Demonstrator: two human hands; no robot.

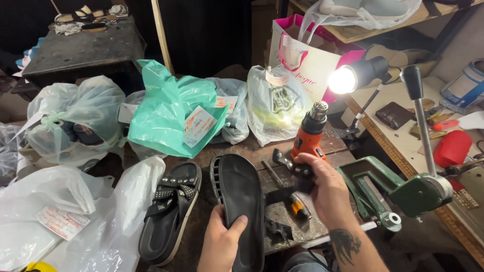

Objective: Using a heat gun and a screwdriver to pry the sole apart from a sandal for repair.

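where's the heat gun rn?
In the head view, the orange heat gun stands upright on the workbench, right of centre, just above the right hand and left of the lit lamp.

Left hand (220, 241) grips sole (241, 204); right hand (322, 187) perhaps pliers (288, 163).

The black sole (241, 211) runs off the bottom edge, its heel end unseen, and the left hand (222, 236) covers part of its near rim. The right hand (325, 189) closes over a dark tool (292, 166) — its kind cannot be told, since the fingers hide the handle. The white bags (60, 221) are cut by the left edge — their contents are hidden.
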